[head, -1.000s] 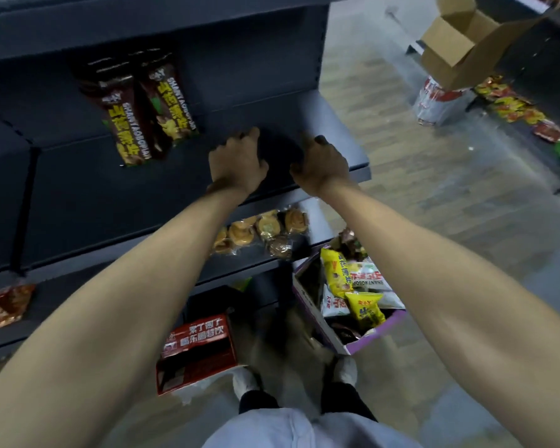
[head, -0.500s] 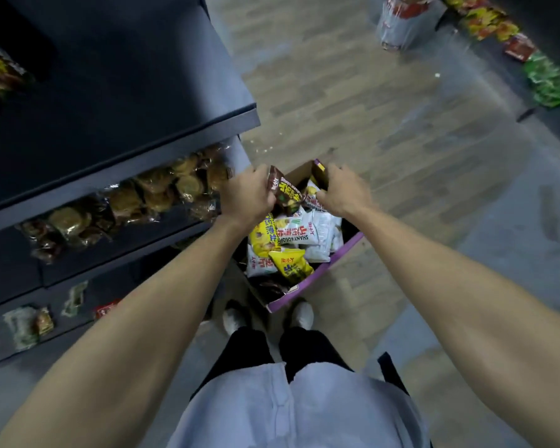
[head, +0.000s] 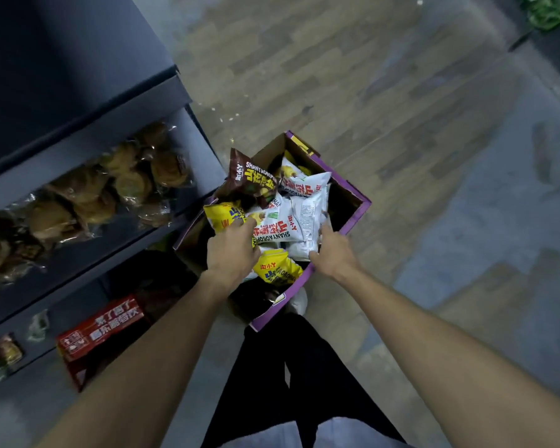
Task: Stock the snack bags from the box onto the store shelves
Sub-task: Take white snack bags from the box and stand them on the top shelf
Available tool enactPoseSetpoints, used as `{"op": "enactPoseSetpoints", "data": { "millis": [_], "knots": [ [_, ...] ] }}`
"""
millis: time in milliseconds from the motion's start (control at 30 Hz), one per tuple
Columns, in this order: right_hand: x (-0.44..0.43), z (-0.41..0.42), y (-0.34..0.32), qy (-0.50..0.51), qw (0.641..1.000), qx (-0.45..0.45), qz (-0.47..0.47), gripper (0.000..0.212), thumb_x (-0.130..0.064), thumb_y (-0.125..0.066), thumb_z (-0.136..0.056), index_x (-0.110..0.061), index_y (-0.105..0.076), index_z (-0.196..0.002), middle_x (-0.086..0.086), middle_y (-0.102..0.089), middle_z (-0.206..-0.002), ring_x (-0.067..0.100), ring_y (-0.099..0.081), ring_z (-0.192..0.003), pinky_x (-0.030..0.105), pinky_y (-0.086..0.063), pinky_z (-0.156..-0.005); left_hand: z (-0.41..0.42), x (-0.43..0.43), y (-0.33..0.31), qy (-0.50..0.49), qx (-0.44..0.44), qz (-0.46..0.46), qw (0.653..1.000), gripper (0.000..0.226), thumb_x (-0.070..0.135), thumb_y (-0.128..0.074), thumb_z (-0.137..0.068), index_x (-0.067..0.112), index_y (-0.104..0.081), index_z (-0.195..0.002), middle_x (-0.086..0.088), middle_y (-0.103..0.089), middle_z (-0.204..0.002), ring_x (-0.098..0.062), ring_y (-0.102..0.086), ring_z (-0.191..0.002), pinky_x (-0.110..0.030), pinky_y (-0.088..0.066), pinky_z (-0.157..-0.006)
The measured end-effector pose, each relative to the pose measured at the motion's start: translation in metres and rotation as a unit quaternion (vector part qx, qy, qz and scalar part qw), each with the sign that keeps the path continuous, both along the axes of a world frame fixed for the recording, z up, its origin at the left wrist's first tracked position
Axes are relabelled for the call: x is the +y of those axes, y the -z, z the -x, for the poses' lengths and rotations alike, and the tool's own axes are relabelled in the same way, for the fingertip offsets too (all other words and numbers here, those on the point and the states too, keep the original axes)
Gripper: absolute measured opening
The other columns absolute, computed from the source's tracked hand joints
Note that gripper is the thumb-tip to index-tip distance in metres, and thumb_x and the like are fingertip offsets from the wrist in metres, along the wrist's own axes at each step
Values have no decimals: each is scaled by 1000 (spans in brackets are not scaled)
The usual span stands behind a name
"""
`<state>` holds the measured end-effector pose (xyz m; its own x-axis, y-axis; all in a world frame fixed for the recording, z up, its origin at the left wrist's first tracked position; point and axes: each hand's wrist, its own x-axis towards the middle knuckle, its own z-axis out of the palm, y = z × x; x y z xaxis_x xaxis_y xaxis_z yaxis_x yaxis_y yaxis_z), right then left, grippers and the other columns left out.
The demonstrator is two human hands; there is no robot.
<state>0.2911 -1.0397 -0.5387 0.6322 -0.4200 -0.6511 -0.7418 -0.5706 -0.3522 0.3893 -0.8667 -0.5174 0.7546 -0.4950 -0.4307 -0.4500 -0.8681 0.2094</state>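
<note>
In the box [head: 357, 217] mid-frame, left hand [head: 232, 255] grasps a yellow bag [head: 220, 217]; right hand [head: 333, 253] a white bag [head: 308, 212]. Likely taking two to save trips.

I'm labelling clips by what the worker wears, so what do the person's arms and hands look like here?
The left hand and right hand wear no gloves, and no watch, ring or bracelet shows. Both forearms are bare right up to the frame's edge, with no sleeves in view. Lower down, black trousers and a pale grey-blue top are visible.
</note>
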Motion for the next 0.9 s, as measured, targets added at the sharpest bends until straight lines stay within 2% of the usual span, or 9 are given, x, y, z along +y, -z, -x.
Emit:
{"op": "enactPoseSetpoints", "data": {
  "millis": [133, 233, 333, 500, 600, 733, 833, 900],
  "knots": [
    [-2, -6, 16, 46, 999, -22, -13, 51, -17, -62, -86, -10, -43, -132, 16, -60, -121, 36, -57, -110, 38, -48, -88, -11, -11, 25, 43, -1, 30, 999, 59, 29, -68, -85, 22, -46, -139, -5, -55, -124, -30, -59, -105, -35, -46, -66],
    [-7, -14, 27, 69, 997, -20, -10, 45, -20, -62, -90, -8, -43, -130, 18, -59, -122, 37, -56, -111, 38, -45, -88, -19, -23, 43, 61, 9, 57, 996, 64, 23, -75, -80, 21, -47, -138, -6, -54, -124, -30, -57, -106, -38, -49, -69],
    [-7, -22, 35, 99, 995, 0, -13, 47, -22, -60, -93, -9, -41, -134, 19, -58, -125, 38, -54, -114, 38, -45, -91, -22, -32, 59, 86, 17, 43, 995, 63, 17, -74, -78, 24, -48, -135, -6, -51, -126, -31, -54, -107, -40, -50, -70],
    [-3, -29, 45, 153, 987, 20, -33, 53, -19, -60, -94, -12, -36, -141, 19, -54, -131, 38, -55, -115, 37, -45, -93, -19, -32, 78, 97, 34, 49, 993, 79, 11, -70, -81, 22, -33, -150, -9, -48, -133, -32, -48, -118, -43, -48, -85],
    [-4, -34, 46, 181, 982, 21, -41, 54, -16, -63, -90, -12, -39, -139, 16, -57, -130, 36, -54, -117, 35, -45, -92, -21, -31, 85, 92, 34, 55, 994, 84, 11, -70, -81, 26, -27, -152, -8, -49, -131, -31, -48, -119, -42, -49, -83],
    [-5, -31, 47, 227, 972, -26, -57, 44, -16, -74, -80, -14, -56, -120, 7, -69, -114, 28, -64, -106, 38, -51, -92, -27, -36, 87, 95, 30, 64, 993, 81, 22, -74, -82, 25, -30, -150, -10, -53, -126, -33, -53, -111, -42, -48, -81],
    [-4, -26, 45, 268, 960, -59, -62, 28, -16, -80, -74, -16, -64, -97, 1, -74, -87, 20, -70, -83, 40, -55, -81, -32, -41, 84, 106, -21, 64, 992, 60, 19, -69, -86, 25, -44, -140, -9, -62, -98, -32, -60, -85, -40, -48, -67],
    [-4, -25, 38, 298, 949, -84, -60, 22, -14, -82, -72, -21, -63, -82, -4, -71, -73, 16, -68, -73, 39, -57, -77, -36, -39, 77, 106, -48, 74, 990, 52, 19, -65, -88, 26, -47, -136, -7, -61, -86, -32, -60, -72, -36, -43, -59]
  ]
}}
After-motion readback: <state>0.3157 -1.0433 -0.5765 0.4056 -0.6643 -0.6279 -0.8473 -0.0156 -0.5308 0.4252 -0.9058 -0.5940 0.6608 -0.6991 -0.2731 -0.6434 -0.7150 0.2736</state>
